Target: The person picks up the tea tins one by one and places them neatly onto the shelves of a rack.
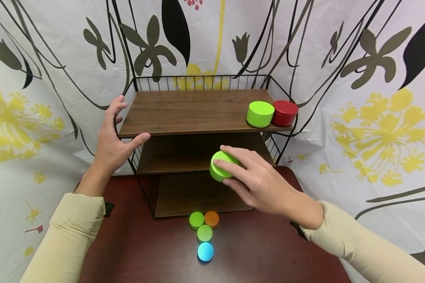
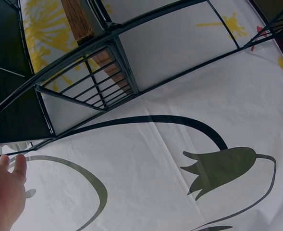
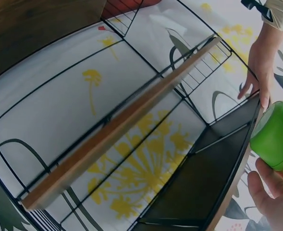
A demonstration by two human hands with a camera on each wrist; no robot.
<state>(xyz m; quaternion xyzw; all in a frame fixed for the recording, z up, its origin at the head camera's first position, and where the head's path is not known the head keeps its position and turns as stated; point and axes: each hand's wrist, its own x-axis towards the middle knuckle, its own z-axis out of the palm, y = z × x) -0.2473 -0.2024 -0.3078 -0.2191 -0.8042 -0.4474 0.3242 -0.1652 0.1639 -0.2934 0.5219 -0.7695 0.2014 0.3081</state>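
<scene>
My right hand (image 1: 260, 179) pinches a bright green round tin (image 1: 222, 155) between thumb and fingers, in front of the middle shelf of a three-tier rack. The right wrist view shows the same green tin (image 3: 275, 137) from another side, beside the rack's edge. My left hand (image 1: 111, 147) is at the left front corner of the top shelf (image 1: 198, 110), thumb and fingers spread apart, with no tin in it. Only part of the left hand (image 2: 6, 192) appears in the left wrist view, near the rack's frame. On the top shelf's right end, another green tin (image 1: 260, 114) touches a red tin (image 1: 285, 113).
Several small round tins lie on the dark red table (image 1: 127, 243) before the rack: a green one (image 1: 196, 220), an orange one (image 1: 211, 219), a paler green one (image 1: 204, 234) and a blue one (image 1: 206, 251). Patterned white cloth (image 1: 375, 118) surrounds the rack, which has black wire sides.
</scene>
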